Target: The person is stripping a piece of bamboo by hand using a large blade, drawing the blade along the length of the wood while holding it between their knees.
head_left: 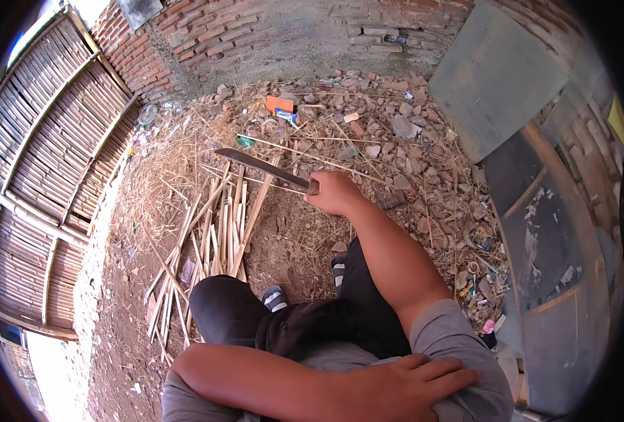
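Observation:
My right hand (334,193) is closed around the short handle of a machete (264,167), held out in front of me. Its long dark blade points left, over the far end of a pile of split bamboo strips (217,235). The strips lie loosely on the ground beside my left knee, most of them running away from me. Across my body, my left hand (412,383) lies against the grey sleeve (456,337) of my right arm, fingers stretched out and holding nothing.
A woven bamboo panel (41,162) stands on the left. Behind the rubble (417,155) and dry straw rises a brick wall (291,42). Grey boards (502,77) and a dark panel (544,239) lean at the right. Litter, including a green plastic piece (244,141), is scattered about.

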Action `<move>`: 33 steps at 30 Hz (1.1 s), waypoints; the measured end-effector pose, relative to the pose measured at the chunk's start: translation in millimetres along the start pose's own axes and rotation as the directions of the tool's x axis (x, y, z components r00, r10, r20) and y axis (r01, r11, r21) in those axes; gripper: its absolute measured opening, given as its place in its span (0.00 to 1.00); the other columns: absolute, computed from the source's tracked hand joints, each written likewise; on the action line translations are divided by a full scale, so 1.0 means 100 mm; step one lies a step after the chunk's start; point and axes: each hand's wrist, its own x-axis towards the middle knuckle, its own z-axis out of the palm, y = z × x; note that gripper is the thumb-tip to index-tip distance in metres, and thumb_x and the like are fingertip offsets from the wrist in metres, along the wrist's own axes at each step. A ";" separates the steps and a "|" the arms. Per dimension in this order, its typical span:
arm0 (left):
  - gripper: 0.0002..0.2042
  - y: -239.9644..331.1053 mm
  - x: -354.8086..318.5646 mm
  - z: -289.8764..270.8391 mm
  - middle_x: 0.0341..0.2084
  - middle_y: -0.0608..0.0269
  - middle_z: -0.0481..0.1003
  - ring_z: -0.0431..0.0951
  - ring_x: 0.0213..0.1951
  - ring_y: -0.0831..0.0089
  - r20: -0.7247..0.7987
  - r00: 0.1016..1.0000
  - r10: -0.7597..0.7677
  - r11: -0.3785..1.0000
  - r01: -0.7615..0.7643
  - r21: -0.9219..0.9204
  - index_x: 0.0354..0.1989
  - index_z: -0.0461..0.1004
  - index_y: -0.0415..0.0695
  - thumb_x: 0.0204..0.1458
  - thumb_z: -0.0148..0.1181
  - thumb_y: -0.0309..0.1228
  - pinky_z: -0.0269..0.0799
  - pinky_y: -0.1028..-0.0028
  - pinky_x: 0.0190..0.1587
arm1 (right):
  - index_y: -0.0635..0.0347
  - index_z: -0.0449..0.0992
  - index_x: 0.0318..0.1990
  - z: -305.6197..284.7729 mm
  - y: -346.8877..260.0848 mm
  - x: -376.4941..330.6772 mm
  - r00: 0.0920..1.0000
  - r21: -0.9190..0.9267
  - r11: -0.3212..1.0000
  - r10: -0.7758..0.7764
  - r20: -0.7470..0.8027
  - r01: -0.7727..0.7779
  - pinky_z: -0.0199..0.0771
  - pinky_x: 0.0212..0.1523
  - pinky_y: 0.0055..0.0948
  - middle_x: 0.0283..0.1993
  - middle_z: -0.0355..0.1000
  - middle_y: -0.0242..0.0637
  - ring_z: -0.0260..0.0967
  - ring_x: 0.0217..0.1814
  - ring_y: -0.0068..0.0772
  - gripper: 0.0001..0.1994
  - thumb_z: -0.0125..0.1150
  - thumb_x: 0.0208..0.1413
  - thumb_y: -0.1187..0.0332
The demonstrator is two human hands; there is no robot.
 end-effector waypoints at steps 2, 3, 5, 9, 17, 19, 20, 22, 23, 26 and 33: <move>0.38 -0.01 0.01 -0.03 0.60 0.54 0.67 0.69 0.58 0.52 0.089 0.992 0.088 0.986 -0.099 0.137 0.70 0.59 0.47 0.48 0.63 0.39 0.64 0.60 0.61 | 0.53 0.78 0.44 0.01 0.00 0.00 0.999 -0.018 0.999 -0.044 -0.019 0.043 0.76 0.44 0.47 0.40 0.77 0.43 0.76 0.45 0.49 0.18 0.69 0.49 0.54; 0.38 -0.02 0.01 -0.03 0.61 0.53 0.66 0.68 0.59 0.52 0.079 0.993 0.082 0.988 -0.091 0.121 0.70 0.58 0.46 0.48 0.63 0.39 0.64 0.60 0.61 | 0.53 0.78 0.44 0.00 0.00 -0.01 0.999 -0.016 0.999 -0.041 -0.022 0.040 0.76 0.44 0.47 0.40 0.77 0.43 0.76 0.45 0.49 0.18 0.69 0.49 0.54; 0.39 -0.04 0.02 0.04 0.63 0.53 0.65 0.68 0.59 0.52 0.070 0.995 0.073 0.991 -0.080 0.106 0.70 0.58 0.45 0.47 0.63 0.39 0.64 0.60 0.61 | 0.54 0.78 0.44 -0.03 -0.01 -0.02 1.000 0.004 1.000 -0.029 0.000 0.029 0.76 0.45 0.48 0.40 0.77 0.44 0.76 0.46 0.49 0.19 0.69 0.49 0.54; 0.39 -0.04 0.02 0.09 0.63 0.51 0.64 0.67 0.61 0.50 -0.163 0.986 0.032 0.991 -0.051 -0.120 0.70 0.57 0.44 0.47 0.63 0.38 0.63 0.58 0.63 | 0.54 0.78 0.45 -0.03 -0.05 -0.03 0.999 -0.019 0.999 -0.044 -0.014 0.044 0.76 0.45 0.47 0.40 0.77 0.45 0.76 0.46 0.50 0.19 0.69 0.49 0.54; 0.37 -0.08 0.06 0.12 0.63 0.50 0.64 0.65 0.63 0.48 -0.059 0.997 -0.044 0.960 0.026 -0.278 0.68 0.59 0.43 0.48 0.62 0.36 0.63 0.57 0.63 | 0.53 0.78 0.46 -0.03 -0.09 -0.06 0.999 -0.014 0.999 -0.034 -0.013 0.034 0.76 0.46 0.46 0.42 0.77 0.43 0.76 0.47 0.48 0.19 0.69 0.49 0.55; 0.33 -0.13 0.03 0.12 0.63 0.50 0.64 0.65 0.63 0.49 -0.126 0.977 0.171 0.985 -0.170 0.015 0.65 0.64 0.42 0.48 0.62 0.36 0.64 0.59 0.63 | 0.53 0.78 0.46 -0.06 -0.10 -0.07 1.000 -0.007 1.000 -0.020 0.006 0.020 0.76 0.46 0.46 0.42 0.77 0.43 0.76 0.47 0.48 0.19 0.69 0.49 0.55; 0.32 -0.14 0.02 0.10 0.63 0.50 0.64 0.65 0.63 0.49 -0.137 0.960 0.244 0.967 -0.229 0.115 0.64 0.66 0.42 0.48 0.62 0.36 0.64 0.59 0.63 | 0.53 0.79 0.45 -0.08 -0.10 -0.08 1.000 0.000 1.000 -0.008 0.021 0.008 0.76 0.46 0.45 0.42 0.77 0.43 0.76 0.47 0.49 0.19 0.69 0.49 0.55; 0.25 -0.13 -0.02 0.00 0.63 0.49 0.64 0.66 0.63 0.50 -0.107 0.970 0.219 0.976 -0.218 0.018 0.56 0.73 0.41 0.48 0.62 0.35 0.64 0.59 0.62 | 0.54 0.79 0.45 -0.05 -0.05 -0.06 1.000 0.018 1.000 -0.017 0.003 0.017 0.76 0.46 0.46 0.42 0.77 0.44 0.76 0.47 0.49 0.19 0.69 0.49 0.55; 0.23 -0.12 -0.04 -0.04 0.63 0.49 0.64 0.66 0.63 0.50 -0.099 0.973 0.210 0.977 -0.212 -0.016 0.53 0.76 0.41 0.48 0.62 0.35 0.64 0.58 0.62 | 0.55 0.79 0.44 -0.05 -0.04 -0.06 0.999 0.034 0.999 -0.030 -0.014 0.031 0.76 0.46 0.46 0.42 0.77 0.44 0.76 0.47 0.49 0.19 0.69 0.49 0.55; 0.16 -0.03 -0.18 -0.24 0.58 0.47 0.70 0.71 0.58 0.47 0.006 0.996 -0.094 0.911 0.088 -0.403 0.45 0.80 0.39 0.49 0.62 0.34 0.68 0.56 0.57 | 0.55 0.79 0.46 -0.04 -0.04 -0.04 1.000 0.018 1.000 -0.024 0.003 0.024 0.76 0.46 0.47 0.40 0.77 0.45 0.76 0.46 0.49 0.20 0.70 0.48 0.54; 0.12 -0.33 -0.96 -0.36 0.40 0.50 0.79 0.79 0.43 0.50 -0.379 0.922 0.086 0.964 -0.173 -0.203 0.44 0.77 0.39 0.56 0.62 0.34 0.74 0.60 0.46 | 0.54 0.79 0.48 -0.10 -0.14 -0.07 0.999 0.040 0.999 0.034 0.042 -0.036 0.76 0.43 0.44 0.39 0.78 0.44 0.77 0.43 0.48 0.23 0.71 0.47 0.54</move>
